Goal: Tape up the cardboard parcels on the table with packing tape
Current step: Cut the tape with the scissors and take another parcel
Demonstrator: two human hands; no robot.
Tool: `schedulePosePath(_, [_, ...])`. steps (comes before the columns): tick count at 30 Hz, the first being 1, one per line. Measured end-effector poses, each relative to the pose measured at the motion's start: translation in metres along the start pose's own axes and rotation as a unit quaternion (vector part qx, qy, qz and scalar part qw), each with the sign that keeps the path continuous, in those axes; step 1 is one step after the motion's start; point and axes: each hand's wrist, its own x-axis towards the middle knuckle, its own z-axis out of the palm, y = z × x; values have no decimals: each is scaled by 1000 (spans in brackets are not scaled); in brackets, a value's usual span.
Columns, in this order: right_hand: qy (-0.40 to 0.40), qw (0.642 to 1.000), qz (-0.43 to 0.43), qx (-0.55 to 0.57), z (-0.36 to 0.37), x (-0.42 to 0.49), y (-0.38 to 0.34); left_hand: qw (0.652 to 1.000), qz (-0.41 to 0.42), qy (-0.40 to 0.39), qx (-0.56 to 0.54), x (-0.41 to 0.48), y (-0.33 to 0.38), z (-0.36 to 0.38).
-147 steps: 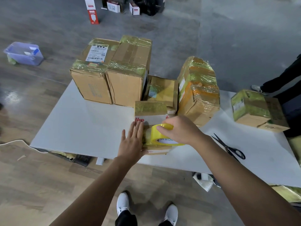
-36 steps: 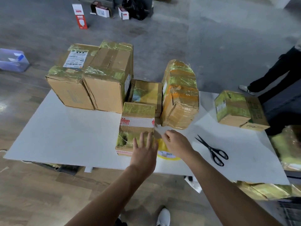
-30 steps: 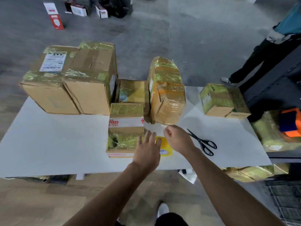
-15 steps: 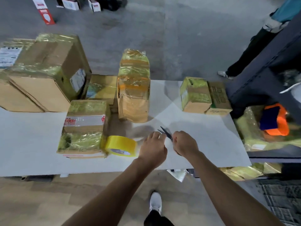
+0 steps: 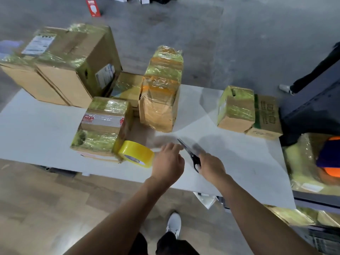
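You are gripping the black metal scissors (image 5: 189, 153) in your right hand (image 5: 211, 165), fingers curled round the handles and the blades pointing away from you toward the far left, just above the white rectangular table (image 5: 36, 133). Your left hand (image 5: 169, 162) is hovering just beside the blades, holding nothing, its fingers loosely bent and slightly blurred. The roll of yellow packing tape (image 5: 136, 155) is lying at the near edge of the table, touching the near right corner of the small cardboard parcel banded with yellow film and a red-and-white strip (image 5: 103, 129). Whether a strip is running from the roll onto that parcel is too hard to tell, though the way the roll is leaning there is suggesting it. By my reading, you are getting ready to cut the tape free from this parcel. To do it well, you should be settling your left hand on the roll and drawing it slightly away so any strip is pulling taut, then opening the blades and bringing them in close to the cardboard, keeping your left fingertips on the roll side of the cut. The tail is likely curling back on itself once loose, so be pressing it flat straight away. The tall film-wrapped cardboard parcel (image 5: 160, 92) is standing just behind, so be keeping the scissor tips low and clear of its wrapping.
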Motion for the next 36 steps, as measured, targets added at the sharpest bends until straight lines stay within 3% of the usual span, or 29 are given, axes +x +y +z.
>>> schedulePosePath(3, [-36, 992, -104, 54, -5, 3, -14, 995, -44, 81, -28, -1, -20, -19])
schedulePosePath(6, [-50, 977, -143, 149, -18, 3, -41, 984, -103, 141, -45, -8, -44, -42])
schedulePosePath(10, [-53, 956, -200, 207, -41, 8, -88, 947, -242, 195, -82, -23, -71, -64])
schedulePosePath(12, [-51, 948, -224, 219, -51, 12, -112, 915, -343, 169, -130, -27, -81, -69])
schedulePosePath(14, [-58, 945, -239, 217, -58, 16, -133, 865, -434, 130, -218, -28, -89, -72])
schedulePosePath(18, [-102, 939, -243, 220, -63, 27, -150, 681, -544, 101, -479, -24, -94, -78])
schedulePosePath(20, [-125, 935, -233, 237, -64, 29, -150, 630, -548, 98, -542, -19, -97, -79])
schedulePosePath(22, [-145, 933, -225, 240, -65, 26, -150, 603, -536, 111, -580, -14, -102, -79])
schedulePosePath(28, [-224, 928, -229, 190, -64, 11, -165, 594, -526, 119, -598, -23, -120, -85])
schedulePosePath(36, [-210, 936, -236, 154, -93, 25, -174, 609, -507, 97, -602, -46, -140, -99])
